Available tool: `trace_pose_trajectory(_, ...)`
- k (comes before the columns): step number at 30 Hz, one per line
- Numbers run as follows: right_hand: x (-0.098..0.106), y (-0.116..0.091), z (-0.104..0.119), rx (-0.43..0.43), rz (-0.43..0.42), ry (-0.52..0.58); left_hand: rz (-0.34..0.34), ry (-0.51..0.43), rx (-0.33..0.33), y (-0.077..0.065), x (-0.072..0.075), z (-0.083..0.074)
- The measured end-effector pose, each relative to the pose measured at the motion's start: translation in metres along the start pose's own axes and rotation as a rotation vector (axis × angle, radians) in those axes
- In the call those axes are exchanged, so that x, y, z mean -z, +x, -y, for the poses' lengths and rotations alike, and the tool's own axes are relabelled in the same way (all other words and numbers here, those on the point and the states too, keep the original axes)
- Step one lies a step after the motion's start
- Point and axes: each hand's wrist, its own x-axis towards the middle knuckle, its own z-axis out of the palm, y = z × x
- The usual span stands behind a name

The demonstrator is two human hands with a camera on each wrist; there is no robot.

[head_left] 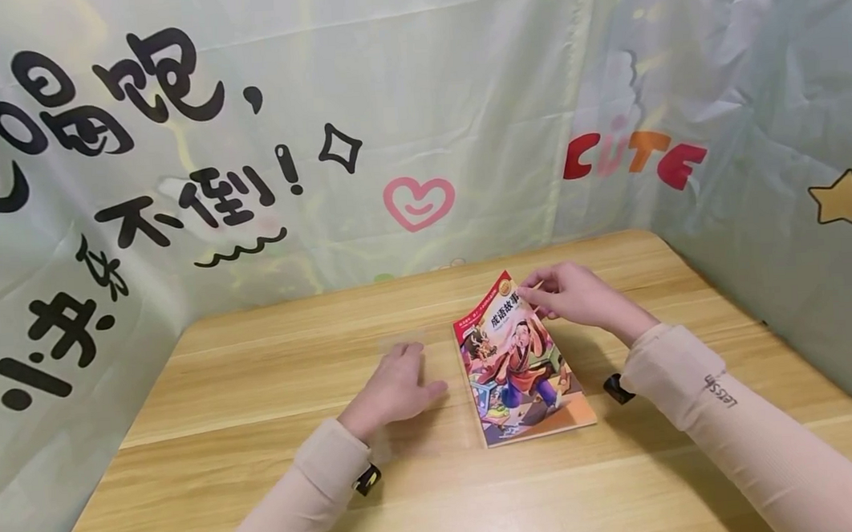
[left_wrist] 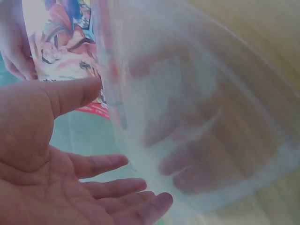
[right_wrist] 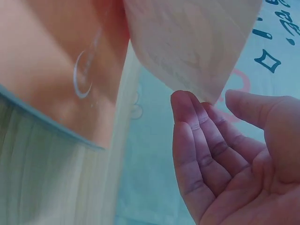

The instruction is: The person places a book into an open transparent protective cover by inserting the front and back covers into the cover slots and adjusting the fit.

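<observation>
A colourful book (head_left: pixel 521 365), its cover showing a cartoon figure and a red top band, stands slightly tilted on the wooden table. My right hand (head_left: pixel 568 295) is at its upper right corner, thumb in front and fingers behind. In the right wrist view, that hand's fingertips (right_wrist: pixel 182 105) touch the tip of a pale sheet (right_wrist: pixel 187 51) beside an orange cover (right_wrist: pixel 61 61). My left hand (head_left: pixel 396 388) lies left of the book, fingers loosely extended. A clear plastic sleeve (left_wrist: pixel 225 154) spreads beside and behind its fingers in the left wrist view.
The wooden table (head_left: pixel 247 436) is enclosed by printed fabric curtains (head_left: pixel 388 99) at the back and sides. A dark strap (head_left: pixel 618 388) hangs at the right cuff, another strap (head_left: pixel 368 479) at the left cuff.
</observation>
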Motion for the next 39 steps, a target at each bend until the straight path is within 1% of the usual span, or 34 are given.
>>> trace_pose_trajectory(2,-0.001,0.000,0.003,0.018,-0.008,0.015,0.025,0.003,-0.003,0.000,0.000,0.004)
trace_pose_trajectory(6,-0.003,0.000,0.008,0.036,-0.015,0.037,0.091,0.056,0.008,-0.002,-0.002,0.009)
trace_pose_trajectory(10,-0.006,-0.001,0.013,0.060,-0.021,0.051,0.126,0.103,0.017,-0.005,-0.002,0.010)
trace_pose_trajectory(16,-0.013,0.000,0.019,0.120,0.000,0.089,0.113,0.159,0.030,-0.011,0.000,0.012)
trace_pose_trajectory(20,-0.015,-0.002,0.025,0.158,0.004,0.099,0.103,0.182,0.044,-0.013,-0.002,0.013)
trace_pose_trajectory(27,-0.019,-0.005,0.037,0.235,0.031,0.125,0.090,0.183,0.066,-0.015,-0.006,0.015)
trace_pose_trajectory(39,-0.029,-0.012,0.048,0.305,0.054,0.097,0.088,0.172,0.075,-0.014,-0.007,0.014)
